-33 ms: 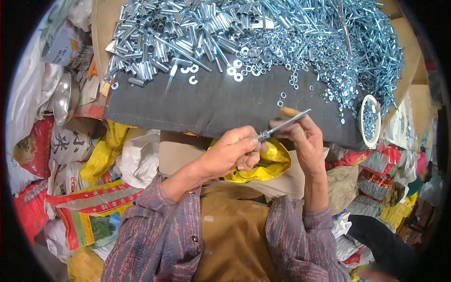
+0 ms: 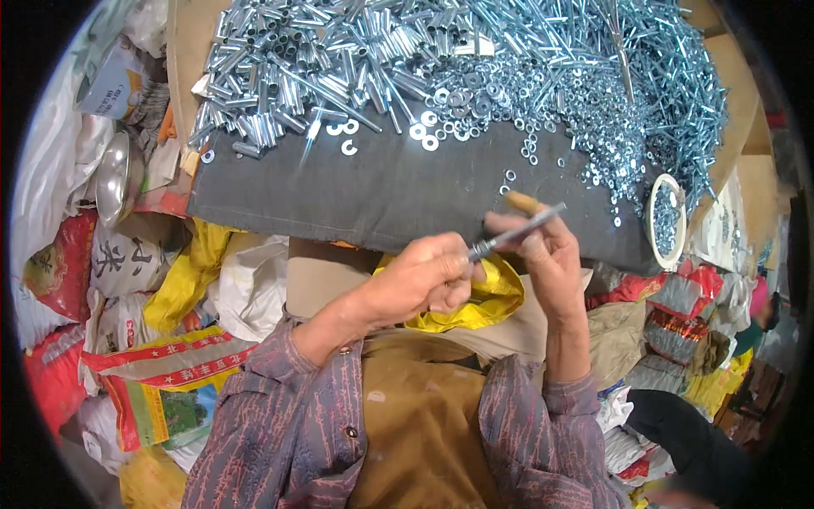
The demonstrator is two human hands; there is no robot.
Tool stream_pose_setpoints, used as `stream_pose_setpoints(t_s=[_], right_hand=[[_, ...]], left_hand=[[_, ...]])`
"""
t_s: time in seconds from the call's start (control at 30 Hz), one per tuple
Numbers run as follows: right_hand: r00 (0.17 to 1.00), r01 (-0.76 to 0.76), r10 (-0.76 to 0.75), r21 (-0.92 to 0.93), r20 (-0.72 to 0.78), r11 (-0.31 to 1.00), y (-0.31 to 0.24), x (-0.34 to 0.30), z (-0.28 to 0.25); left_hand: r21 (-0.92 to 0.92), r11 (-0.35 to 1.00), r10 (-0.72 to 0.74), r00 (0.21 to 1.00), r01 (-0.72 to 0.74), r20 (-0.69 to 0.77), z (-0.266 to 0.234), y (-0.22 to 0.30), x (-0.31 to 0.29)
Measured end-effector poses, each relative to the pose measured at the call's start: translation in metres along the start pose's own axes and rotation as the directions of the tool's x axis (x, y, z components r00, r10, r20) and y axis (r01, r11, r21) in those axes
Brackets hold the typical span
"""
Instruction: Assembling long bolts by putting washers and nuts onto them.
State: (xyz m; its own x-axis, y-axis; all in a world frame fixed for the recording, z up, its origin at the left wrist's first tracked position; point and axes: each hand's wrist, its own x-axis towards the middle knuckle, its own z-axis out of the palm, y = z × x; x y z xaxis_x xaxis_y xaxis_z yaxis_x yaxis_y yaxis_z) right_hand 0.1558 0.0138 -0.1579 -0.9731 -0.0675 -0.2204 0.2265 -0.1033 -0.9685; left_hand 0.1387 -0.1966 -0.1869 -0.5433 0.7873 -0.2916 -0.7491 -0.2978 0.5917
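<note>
The rod [image 2: 543, 217] is blurred, its lower end apparently hidden; the metal pile [image 2: 365, 59] is cut off above.

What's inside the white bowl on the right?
Small silvery metal parts show inside the bowl; the top ones cover whatever lies beneath, so its bottom can't be seen.
</note>
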Motion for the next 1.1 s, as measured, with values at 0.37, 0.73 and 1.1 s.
stream_pose_setpoints(t_s=[0.37, 0.73, 1.1], right_hand=[[0.992, -0.059, 0.053, -0.051, -0.115, 0.997, 0.009, -0.004, 0.040], [0.991, -0.133, 0.133, 0.000, 0.002, 0.991, 0.015, -0.008, 0.044], [0.875, 0.146, -0.445, -0.774, -0.190, 0.616, -0.048, 0.062, -0.053]], left_hand=[[0.558, 0.807, 0.321, 0.937, -0.195, -0.137, 0.010, -0.022, 0.005], [0.936, 0.231, 0.675, 0.736, -0.266, 0.042, -0.003, -0.021, -0.008], [0.968, 0.250, 0.182, 0.983, -0.011, -0.036, -0.030, -0.018, -0.029]])
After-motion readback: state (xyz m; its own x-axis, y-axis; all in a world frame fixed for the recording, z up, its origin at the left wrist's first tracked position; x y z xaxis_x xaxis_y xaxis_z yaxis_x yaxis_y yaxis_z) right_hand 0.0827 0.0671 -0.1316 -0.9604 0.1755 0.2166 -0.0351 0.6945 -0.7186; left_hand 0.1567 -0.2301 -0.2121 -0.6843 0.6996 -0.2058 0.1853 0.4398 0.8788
